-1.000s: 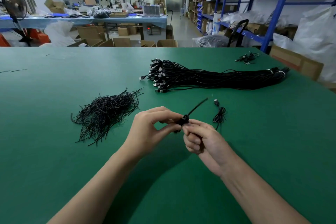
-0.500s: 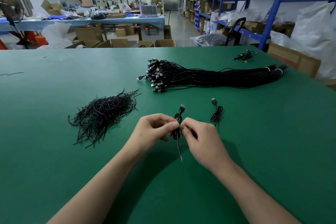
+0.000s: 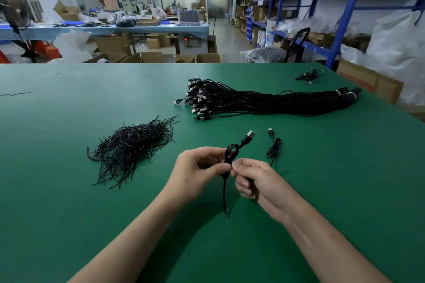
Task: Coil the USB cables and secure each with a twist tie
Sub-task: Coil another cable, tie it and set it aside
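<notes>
At the far left of the green table a stray black strand lies by itself. Further in, a loose pile of black twist ties is heaped on the cloth, well apart from the hands.

The left hand is raised above the table near the middle of the view, with its thumb and fingers curled and pinching the lower part of a small coiled USB cable. The coil stands upright between the two hands, and its USB plug sticks up and to the right, clear of the fingers. From the pinch a thin black strand hangs straight down to just above the table; I cannot tell whether it is a twist tie's tail or the cable's loose end.

The right hand meets the left at the same spot, thumb and forefinger closed on the coil's waist and the other fingers curled into the palm.

Just right of the hands a second small coiled cable lies flat on the table, plug pointing away. Beyond it a thick bundle of uncoiled USB cables stretches across the table, plugs at its left end and pale bands round its right end. A small cluster of cables sits near the far right edge.
</notes>
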`<state>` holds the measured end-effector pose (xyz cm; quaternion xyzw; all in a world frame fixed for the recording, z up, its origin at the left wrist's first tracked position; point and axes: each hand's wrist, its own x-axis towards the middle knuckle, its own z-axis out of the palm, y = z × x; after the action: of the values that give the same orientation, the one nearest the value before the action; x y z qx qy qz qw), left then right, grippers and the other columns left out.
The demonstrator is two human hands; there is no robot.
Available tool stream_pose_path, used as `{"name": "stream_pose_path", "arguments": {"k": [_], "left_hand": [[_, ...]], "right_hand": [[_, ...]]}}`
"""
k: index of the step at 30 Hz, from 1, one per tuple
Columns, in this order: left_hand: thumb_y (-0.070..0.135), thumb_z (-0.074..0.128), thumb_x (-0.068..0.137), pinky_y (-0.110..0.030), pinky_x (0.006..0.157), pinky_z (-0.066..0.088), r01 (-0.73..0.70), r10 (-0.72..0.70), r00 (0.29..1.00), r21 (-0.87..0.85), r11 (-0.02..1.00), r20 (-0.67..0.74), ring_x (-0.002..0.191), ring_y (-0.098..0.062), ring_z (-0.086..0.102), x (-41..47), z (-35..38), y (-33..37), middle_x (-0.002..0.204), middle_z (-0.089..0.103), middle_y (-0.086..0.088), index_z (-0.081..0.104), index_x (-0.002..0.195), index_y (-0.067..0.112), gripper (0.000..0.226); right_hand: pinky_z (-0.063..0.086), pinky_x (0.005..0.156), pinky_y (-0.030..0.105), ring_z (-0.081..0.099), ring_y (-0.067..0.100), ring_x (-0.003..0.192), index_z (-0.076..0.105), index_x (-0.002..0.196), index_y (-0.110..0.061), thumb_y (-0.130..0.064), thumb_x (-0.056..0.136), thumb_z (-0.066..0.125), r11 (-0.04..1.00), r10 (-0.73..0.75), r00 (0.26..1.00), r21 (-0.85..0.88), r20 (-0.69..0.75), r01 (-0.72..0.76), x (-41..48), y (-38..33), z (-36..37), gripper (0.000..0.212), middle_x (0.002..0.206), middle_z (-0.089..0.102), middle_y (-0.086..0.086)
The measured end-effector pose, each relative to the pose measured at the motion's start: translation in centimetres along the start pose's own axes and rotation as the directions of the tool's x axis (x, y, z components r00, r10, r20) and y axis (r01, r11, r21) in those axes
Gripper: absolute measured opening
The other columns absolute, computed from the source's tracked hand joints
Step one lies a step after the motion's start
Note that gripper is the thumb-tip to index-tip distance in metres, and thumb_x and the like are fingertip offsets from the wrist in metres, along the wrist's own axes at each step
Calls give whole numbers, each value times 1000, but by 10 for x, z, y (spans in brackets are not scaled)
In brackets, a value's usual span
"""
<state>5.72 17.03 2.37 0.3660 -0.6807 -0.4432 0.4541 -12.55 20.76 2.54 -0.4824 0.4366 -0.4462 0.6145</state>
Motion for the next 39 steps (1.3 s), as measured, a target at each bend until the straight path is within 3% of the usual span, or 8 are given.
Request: {"name": "stream_pose_path", "arguments": {"k": [4,8,14,19,22,26,30,39], "left_hand": [[9,78,86,-26,80,55,159,-166,986,-210,965,-17,80,-14,65,0,4,-4,89,74,-5,78,108,17,24],[26,81,77,-16,74,52,212,-248,966,-313,926,-78,84,-7,68,0,3,-6,95,78,-2,78,106,17,31],[27,83,73,-20,77,53,235,-275,961,-438,867,-27,86,-13,71,0,4,-10,97,77,-9,78,103,13,34],[30,70,91,-23,82,48,222,-242,970,-297,929,-32,97,-3,68,-1,6,-9,109,78,4,75,114,20,26],[30,60,101,-26,85,48,225,-236,972,-240,944,-16,101,-3,67,-2,6,-10,111,77,7,73,118,25,22],[32,59,101,-27,83,49,238,-242,970,-206,949,2,99,-5,67,-2,7,-10,107,78,5,75,113,26,20],[32,59,102,-26,81,47,236,-239,971,-194,952,11,97,-5,66,-2,8,-10,106,78,5,77,109,32,20],[31,58,103,-26,79,45,226,-225,974,-160,961,25,92,-3,65,-1,6,-13,103,78,5,78,104,29,20]], "right_hand": [[33,48,18,41,10,52,64,74,-21,-33,103,54,943,-132,983,-322,-125,85,0,2,5,32,58,51,-2],[42,59,23,56,6,61,64,82,-22,-51,96,57,871,-225,955,-480,-192,109,-1,3,13,33,68,66,-5],[40,53,14,59,6,57,65,87,-15,-36,98,63,872,-268,950,-460,-160,169,0,6,24,23,74,74,3],[42,53,16,58,9,55,66,79,-17,-32,97,65,889,-270,939,-429,-211,159,1,-7,15,23,69,72,5],[49,60,28,59,11,55,70,79,-15,-36,95,64,857,-276,904,-509,-327,77,10,-27,-9,27,67,72,1],[49,63,34,64,22,63,72,73,-10,-41,90,64,697,-307,801,-694,-515,-179,31,-50,-64,36,64,71,5],[34,59,31,45,23,53,50,55,-15,-39,90,60,580,-206,745,-692,-635,-430,47,-48,-107,43,51,48,0],[41,60,28,57,23,64,61,75,-9,-40,93,51,352,-62,760,-727,-646,-589,61,-37,-125,37,72,61,5]]}}
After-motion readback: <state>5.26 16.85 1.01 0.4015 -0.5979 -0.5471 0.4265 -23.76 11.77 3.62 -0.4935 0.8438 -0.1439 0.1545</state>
